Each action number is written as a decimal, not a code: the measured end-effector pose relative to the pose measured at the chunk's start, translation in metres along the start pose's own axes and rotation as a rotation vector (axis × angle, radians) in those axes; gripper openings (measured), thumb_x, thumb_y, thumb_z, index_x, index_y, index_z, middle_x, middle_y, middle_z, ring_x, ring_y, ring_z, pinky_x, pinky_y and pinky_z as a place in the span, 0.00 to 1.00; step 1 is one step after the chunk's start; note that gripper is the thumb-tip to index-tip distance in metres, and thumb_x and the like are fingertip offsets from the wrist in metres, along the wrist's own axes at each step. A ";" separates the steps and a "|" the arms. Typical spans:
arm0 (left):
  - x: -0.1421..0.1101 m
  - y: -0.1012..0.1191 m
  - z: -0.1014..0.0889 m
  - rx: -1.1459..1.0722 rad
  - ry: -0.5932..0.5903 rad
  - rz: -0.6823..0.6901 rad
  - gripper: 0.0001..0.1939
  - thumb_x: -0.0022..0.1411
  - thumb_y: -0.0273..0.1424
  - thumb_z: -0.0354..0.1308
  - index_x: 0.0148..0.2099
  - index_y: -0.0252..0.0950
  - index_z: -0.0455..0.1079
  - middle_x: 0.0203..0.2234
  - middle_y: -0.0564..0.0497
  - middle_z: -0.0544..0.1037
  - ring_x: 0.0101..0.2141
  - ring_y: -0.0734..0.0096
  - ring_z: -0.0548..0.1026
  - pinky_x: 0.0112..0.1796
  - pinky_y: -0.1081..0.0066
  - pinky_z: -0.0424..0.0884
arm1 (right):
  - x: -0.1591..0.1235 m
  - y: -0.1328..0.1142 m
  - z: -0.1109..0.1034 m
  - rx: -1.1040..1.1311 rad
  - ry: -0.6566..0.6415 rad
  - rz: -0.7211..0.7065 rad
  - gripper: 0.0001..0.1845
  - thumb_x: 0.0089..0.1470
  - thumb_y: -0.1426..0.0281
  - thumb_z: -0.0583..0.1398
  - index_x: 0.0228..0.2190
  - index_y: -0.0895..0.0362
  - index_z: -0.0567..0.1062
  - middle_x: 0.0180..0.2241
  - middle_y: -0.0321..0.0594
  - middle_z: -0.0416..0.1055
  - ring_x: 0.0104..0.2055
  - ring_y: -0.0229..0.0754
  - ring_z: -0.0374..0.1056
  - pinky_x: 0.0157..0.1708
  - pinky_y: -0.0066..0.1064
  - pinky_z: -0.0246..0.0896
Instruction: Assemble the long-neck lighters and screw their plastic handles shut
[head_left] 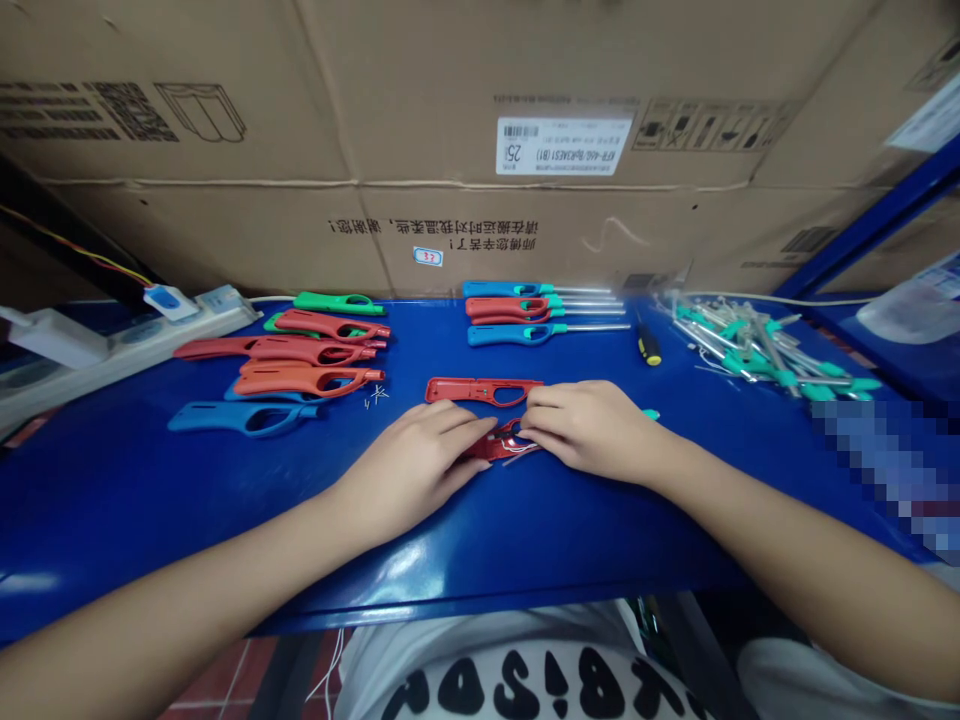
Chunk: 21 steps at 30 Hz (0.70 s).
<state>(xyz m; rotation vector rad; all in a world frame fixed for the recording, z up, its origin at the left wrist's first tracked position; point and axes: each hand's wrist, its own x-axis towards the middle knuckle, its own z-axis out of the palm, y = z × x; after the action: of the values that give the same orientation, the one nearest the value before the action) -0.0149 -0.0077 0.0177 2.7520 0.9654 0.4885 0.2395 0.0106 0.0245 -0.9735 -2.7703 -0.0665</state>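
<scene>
A red lighter casing half [489, 450] lies on the table with a dark part and thin white wires in it. My left hand [420, 455] is closed on its left end, fingers over the top and thumb at the near side. At its right end, the bent fingers of my right hand [592, 425] press together over the wires and inner parts; what they pinch is hidden. A teal tip [651, 414] shows from behind my right hand. Just beyond both hands rests a second red casing half [480, 390], inner side up.
Red, orange, blue and green handle casings [315, 350] lie at left, near tiny metal screws [379, 394]. Lighters with metal rods [517, 334] are lined up at the back. A screwdriver [649, 345] and a pile of teal-ended rods [772, 350] lie right. A power strip [187, 325] and cardboard [435, 120] border the table.
</scene>
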 end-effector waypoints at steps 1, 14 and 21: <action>0.000 -0.001 0.001 -0.019 0.016 -0.002 0.18 0.69 0.32 0.59 0.59 0.33 0.70 0.47 0.44 0.79 0.47 0.57 0.75 0.48 0.57 0.73 | 0.000 0.000 0.000 0.010 -0.008 -0.003 0.12 0.67 0.68 0.56 0.35 0.57 0.78 0.36 0.39 0.76 0.34 0.39 0.70 0.31 0.31 0.50; 0.002 0.000 0.002 -0.050 -0.033 0.043 0.16 0.73 0.30 0.53 0.59 0.36 0.72 0.43 0.44 0.75 0.43 0.62 0.74 0.45 0.61 0.75 | 0.004 -0.007 0.000 0.048 -0.091 0.026 0.11 0.65 0.74 0.55 0.34 0.58 0.78 0.35 0.41 0.76 0.33 0.40 0.71 0.29 0.31 0.51; 0.003 0.006 -0.003 0.022 -0.106 0.018 0.18 0.75 0.32 0.48 0.59 0.36 0.73 0.42 0.43 0.73 0.42 0.60 0.73 0.45 0.58 0.74 | -0.004 -0.004 -0.015 0.278 -0.070 0.082 0.08 0.64 0.66 0.58 0.38 0.55 0.77 0.41 0.40 0.75 0.37 0.39 0.71 0.32 0.29 0.56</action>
<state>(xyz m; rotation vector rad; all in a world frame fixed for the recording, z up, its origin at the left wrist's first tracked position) -0.0104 -0.0102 0.0227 2.7765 0.9276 0.3332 0.2427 0.0030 0.0383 -1.0282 -2.6993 0.3615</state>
